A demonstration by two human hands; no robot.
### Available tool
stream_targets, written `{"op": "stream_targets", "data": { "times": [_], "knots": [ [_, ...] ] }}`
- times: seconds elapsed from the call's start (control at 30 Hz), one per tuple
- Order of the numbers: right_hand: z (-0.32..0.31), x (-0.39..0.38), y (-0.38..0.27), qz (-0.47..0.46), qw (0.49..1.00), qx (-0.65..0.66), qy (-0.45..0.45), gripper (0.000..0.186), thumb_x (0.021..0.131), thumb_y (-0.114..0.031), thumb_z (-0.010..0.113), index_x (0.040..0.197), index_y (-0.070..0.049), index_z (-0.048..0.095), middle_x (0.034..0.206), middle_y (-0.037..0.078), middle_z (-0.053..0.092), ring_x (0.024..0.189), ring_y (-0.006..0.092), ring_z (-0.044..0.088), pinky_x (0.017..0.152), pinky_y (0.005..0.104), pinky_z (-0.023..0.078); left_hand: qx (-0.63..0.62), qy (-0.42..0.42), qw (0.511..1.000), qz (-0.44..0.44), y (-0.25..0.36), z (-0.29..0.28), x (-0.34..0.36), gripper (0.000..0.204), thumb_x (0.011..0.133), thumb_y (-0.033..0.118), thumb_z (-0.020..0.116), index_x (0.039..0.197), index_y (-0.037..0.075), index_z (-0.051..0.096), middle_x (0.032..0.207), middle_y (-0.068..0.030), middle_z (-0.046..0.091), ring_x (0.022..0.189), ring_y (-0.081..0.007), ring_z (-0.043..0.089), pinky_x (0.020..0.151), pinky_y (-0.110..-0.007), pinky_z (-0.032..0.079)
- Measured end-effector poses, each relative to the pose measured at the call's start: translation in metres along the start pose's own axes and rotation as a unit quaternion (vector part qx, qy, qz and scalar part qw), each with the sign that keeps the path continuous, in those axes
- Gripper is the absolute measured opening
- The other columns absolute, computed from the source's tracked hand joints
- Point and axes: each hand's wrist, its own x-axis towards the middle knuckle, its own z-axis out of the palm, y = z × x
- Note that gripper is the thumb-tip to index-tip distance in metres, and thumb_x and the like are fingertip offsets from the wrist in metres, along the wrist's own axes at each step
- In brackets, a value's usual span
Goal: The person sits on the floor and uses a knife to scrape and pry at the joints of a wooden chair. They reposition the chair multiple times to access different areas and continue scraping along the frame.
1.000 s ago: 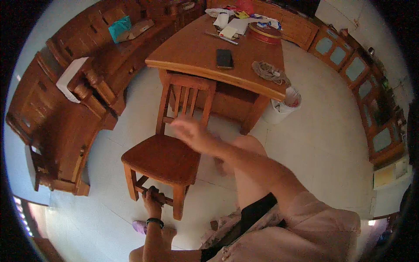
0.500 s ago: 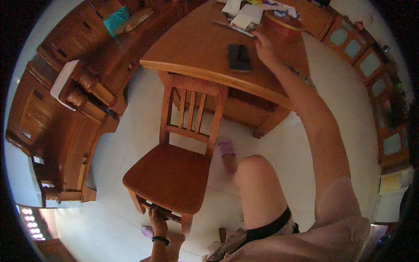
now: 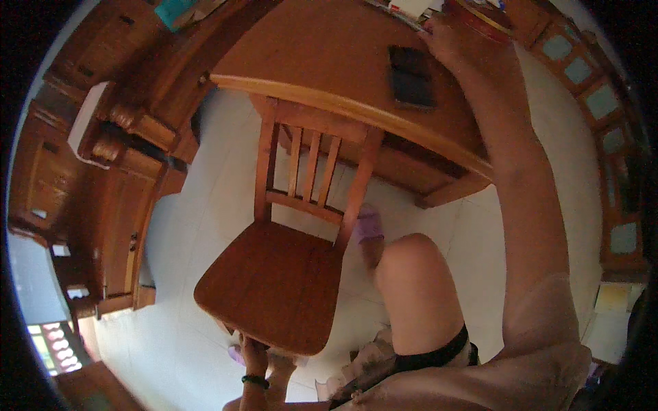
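Lower centre of the frame, left hand (image 3: 251, 348) grips the underside of the wooden chair (image 3: 274, 281), fingers curled on its front rail. Right hand (image 3: 449, 41), top right, rests on the table (image 3: 322, 61) by the dark phone (image 3: 411, 74); grip unclear. Risk: chair could tip or scrape the table edge, body leaning far forward. Count: one chair, one phone, one table, two hands.

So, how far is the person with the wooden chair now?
The wooden chair stands upright, its back toward the table. In hand: the left hand is under the seat's near edge; the right hand reaches across the table beside the black phone. Left: the seat is not occupied yet.
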Motion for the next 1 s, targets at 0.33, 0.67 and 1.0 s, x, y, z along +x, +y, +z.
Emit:
{"op": "stream_targets", "data": {
  "times": [0.33,0.67,1.0],
  "knots": [
    [-0.098,-0.046,-0.034,0.159,0.883,0.439,-0.041,0.026,0.091,-0.02,0.052,0.108,-0.002,0.057,0.088,0.006,0.057,0.079,0.019,0.054,0.076,0.0327,0.045,0.039,-0.007,0.998,0.05,0.018,-0.001,-0.001,0.023,0.091,-0.005,0.038,0.107,0.005,0.052,0.103,-0.0084,0.049,0.07,-0.0151,0.053,0.056,-0.026,0.047],
    [-0.238,-0.259,-0.247,0.182,0.61,0.722,-0.271,0.025,0.082,-0.014,0.055,0.104,-0.003,0.051,0.064,-0.002,0.04,0.055,0.0077,0.037,0.054,0.024,0.032,0.175,0.149,0.966,0.122,-0.002,-0.01,-0.016,0.029,0.084,0.003,0.045,0.109,-0.003,0.058,0.096,-0.0197,0.064,0.091,-0.0314,0.061,0.083,-0.039,0.048],
    [-0.277,-0.477,-0.428,-0.03,0.507,0.702,-0.499,0.068,0.072,-0.017,0.078,0.127,-0.008,0.037,0.099,0.005,0.052,0.091,0.0134,0.05,0.077,0.0279,0.043,-0.314,0.108,0.94,0.072,0.134,-0.013,-0.189,0.027,0.088,0.007,0.057,0.113,-0.003,0.056,0.11,-0.0077,0.058,0.099,-0.0154,0.055,0.086,-0.029,0.046]
  ]
}}
